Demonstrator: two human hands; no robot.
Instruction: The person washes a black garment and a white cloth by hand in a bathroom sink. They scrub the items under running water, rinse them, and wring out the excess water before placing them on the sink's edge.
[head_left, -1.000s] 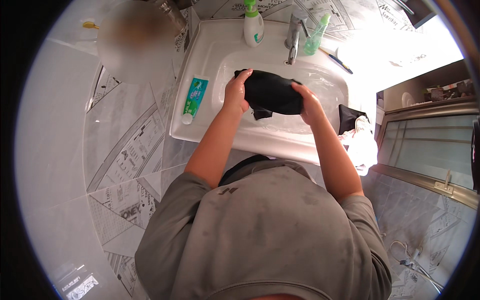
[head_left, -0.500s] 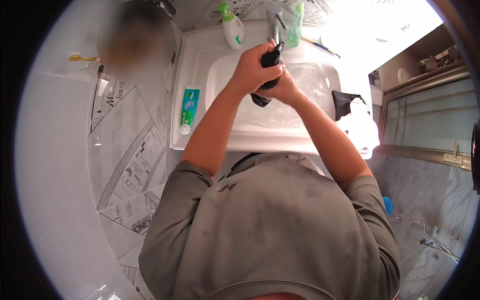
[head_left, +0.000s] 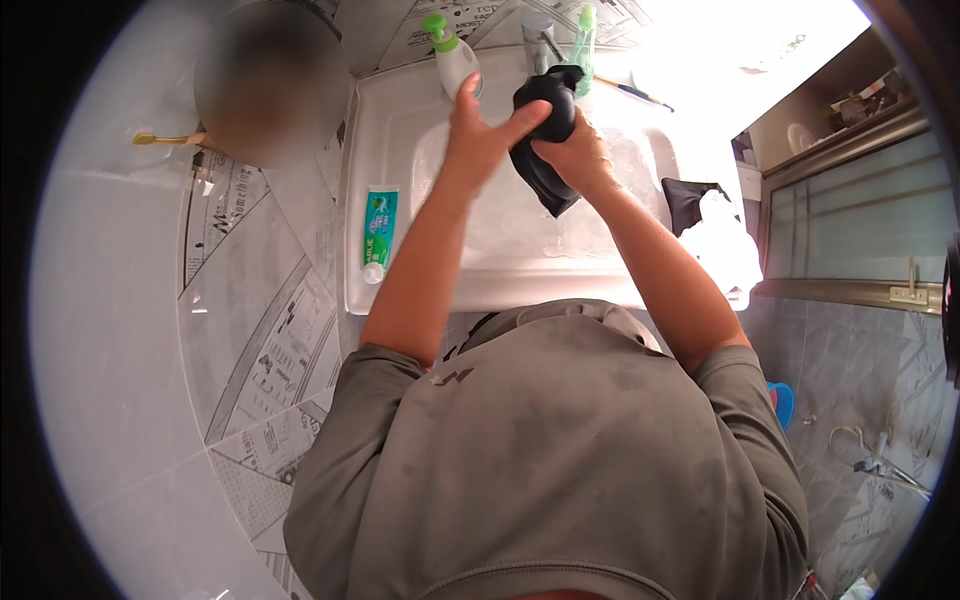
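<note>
A wet black cloth is bunched over the white sink basin, below the tap. My right hand grips it from the right side. My left hand presses flat against its left side, fingers pointing right. A tail of the cloth hangs down toward the basin.
A toothpaste tube lies on the sink's left rim. A pump bottle and a green bottle stand at the back by the tap. Another black cloth and white cloth sit on the right rim. Tiled floor lies on both sides.
The black cloth went from spread wide between both hands in the basin to bunched up and lifted toward the tap, with both hands close together on it.
</note>
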